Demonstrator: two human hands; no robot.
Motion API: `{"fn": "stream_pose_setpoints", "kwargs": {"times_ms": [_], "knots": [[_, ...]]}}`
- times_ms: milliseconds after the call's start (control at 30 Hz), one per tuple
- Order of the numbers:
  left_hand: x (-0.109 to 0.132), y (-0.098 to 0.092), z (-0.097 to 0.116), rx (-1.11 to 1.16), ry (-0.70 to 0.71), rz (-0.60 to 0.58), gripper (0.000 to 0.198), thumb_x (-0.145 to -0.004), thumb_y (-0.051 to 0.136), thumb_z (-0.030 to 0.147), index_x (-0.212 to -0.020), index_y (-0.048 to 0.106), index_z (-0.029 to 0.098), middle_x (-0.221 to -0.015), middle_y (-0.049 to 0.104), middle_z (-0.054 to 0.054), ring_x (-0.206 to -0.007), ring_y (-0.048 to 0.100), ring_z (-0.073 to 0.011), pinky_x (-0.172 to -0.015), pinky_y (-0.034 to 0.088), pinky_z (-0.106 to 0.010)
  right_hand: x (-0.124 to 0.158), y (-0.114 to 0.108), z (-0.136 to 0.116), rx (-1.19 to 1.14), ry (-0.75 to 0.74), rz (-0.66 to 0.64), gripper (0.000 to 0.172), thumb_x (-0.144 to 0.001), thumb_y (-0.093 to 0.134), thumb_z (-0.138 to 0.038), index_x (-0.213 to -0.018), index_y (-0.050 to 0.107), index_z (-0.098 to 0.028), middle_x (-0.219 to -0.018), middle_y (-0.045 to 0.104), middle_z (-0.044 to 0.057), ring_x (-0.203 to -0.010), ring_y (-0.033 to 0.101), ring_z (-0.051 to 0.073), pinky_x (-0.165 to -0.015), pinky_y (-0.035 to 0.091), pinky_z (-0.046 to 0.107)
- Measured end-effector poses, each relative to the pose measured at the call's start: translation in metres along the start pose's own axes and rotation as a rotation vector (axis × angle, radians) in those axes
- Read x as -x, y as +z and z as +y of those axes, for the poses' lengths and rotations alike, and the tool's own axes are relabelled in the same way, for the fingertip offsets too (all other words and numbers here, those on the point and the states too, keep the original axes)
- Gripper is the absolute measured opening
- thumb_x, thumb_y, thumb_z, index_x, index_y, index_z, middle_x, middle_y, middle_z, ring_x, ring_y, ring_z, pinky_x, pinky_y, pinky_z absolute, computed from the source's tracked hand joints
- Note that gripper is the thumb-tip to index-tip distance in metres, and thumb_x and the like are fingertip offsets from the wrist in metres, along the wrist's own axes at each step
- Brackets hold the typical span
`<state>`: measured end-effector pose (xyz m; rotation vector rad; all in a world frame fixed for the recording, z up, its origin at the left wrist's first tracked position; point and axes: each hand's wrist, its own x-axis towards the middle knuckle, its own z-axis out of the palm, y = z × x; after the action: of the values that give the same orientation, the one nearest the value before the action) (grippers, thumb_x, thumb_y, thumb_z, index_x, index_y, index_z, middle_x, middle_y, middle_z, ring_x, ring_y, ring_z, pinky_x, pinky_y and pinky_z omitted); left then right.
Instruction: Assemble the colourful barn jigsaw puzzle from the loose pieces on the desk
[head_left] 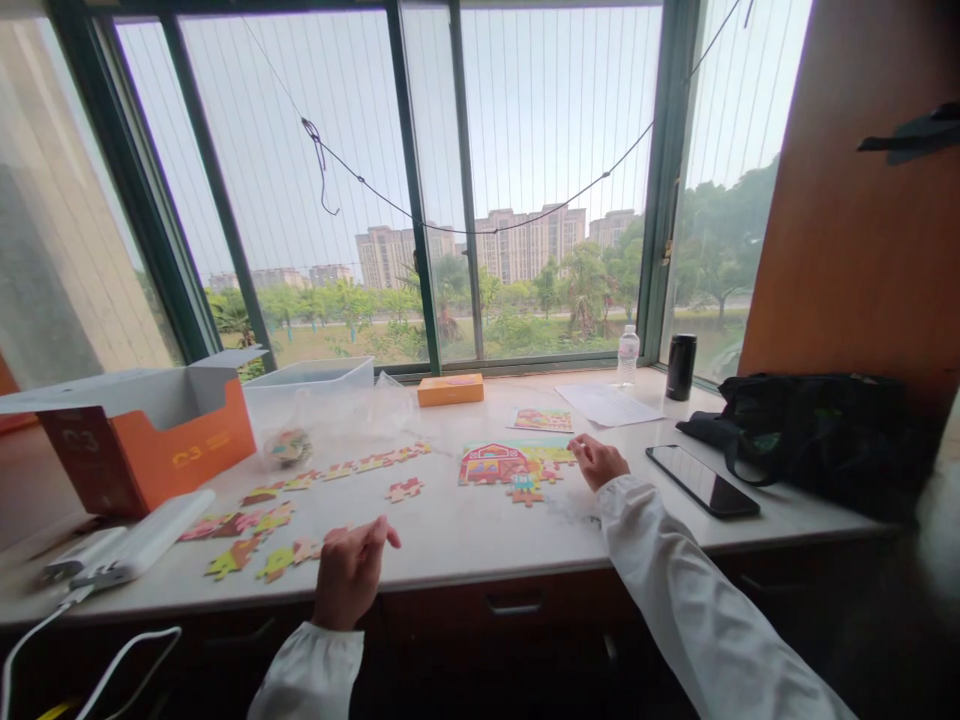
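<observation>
A partly joined jigsaw with a red barn (504, 462) lies in the middle of the white counter (465, 530). My right hand (598, 461) rests at its right edge, fingers curled and touching the pieces there. My left hand (351, 570) hovers at the counter's front edge, fingers loosely curled, nothing visible in it. Loose coloured pieces (255, 545) lie just left of it. A row of joined pieces (352, 465) runs further back, and a single piece (403, 489) sits between the hands.
An open orange box (142, 440) and a white device with cables (127, 550) stand at the left. A clear plastic tub (315, 400), small orange box (450, 389), picture card (541, 419), paper, water bottle (628, 356), black cup (680, 367), phone (702, 480) and black bag (810, 430) lie behind and right.
</observation>
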<state>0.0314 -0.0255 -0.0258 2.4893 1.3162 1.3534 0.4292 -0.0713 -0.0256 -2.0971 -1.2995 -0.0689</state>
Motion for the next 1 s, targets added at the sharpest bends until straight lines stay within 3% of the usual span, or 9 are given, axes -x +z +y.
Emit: {"fn": "stream_pose_setpoints", "kwargs": {"times_ms": [267,433,667,1000], "knots": [[0.006,0.016,-0.005,-0.080,0.002,-0.038,0.045,-0.094,0.036,0.039,-0.061,0.061,0.020,-0.048,0.058,0.002,-0.051,0.056,-0.0124,-0.061,0.037,-0.026,-0.002,0.006,0.005,0.039,0.021,-0.001,0.038,-0.094,0.034,-0.048,-0.094,0.068,-0.030,-0.080,0.069,-0.001,-0.081,0.061,0.018,-0.067,0.035,0.025],[0.014,0.015,-0.008,-0.102,0.055,-0.031,0.046,-0.095,0.032,0.036,-0.057,0.053,0.019,-0.046,0.053,0.001,-0.047,0.050,-0.0114,-0.056,0.034,-0.025,-0.005,0.016,0.014,0.032,0.001,0.020,0.038,-0.093,0.036,-0.048,-0.089,0.069,-0.029,-0.073,0.068,0.000,-0.072,0.060,0.017,-0.067,0.037,0.026],[0.017,0.013,-0.009,-0.062,0.020,-0.139,0.047,-0.096,0.027,0.038,-0.058,0.048,0.020,-0.047,0.051,0.000,-0.047,0.051,-0.0118,-0.054,0.034,-0.025,-0.006,0.026,0.025,0.026,-0.019,0.085,0.042,-0.091,0.035,-0.051,-0.085,0.070,-0.029,-0.067,0.067,0.001,-0.063,0.058,0.018,-0.064,0.039,0.027],[0.015,0.019,-0.015,-0.132,0.071,-0.088,0.049,-0.096,0.032,0.036,-0.053,0.047,0.020,-0.045,0.054,0.000,-0.046,0.054,-0.0128,-0.054,0.034,-0.028,-0.002,0.015,0.011,-0.002,-0.111,-0.027,0.048,-0.094,0.032,-0.047,-0.075,0.071,-0.025,-0.059,0.061,0.003,-0.065,0.060,0.019,-0.072,0.043,0.030]]}}
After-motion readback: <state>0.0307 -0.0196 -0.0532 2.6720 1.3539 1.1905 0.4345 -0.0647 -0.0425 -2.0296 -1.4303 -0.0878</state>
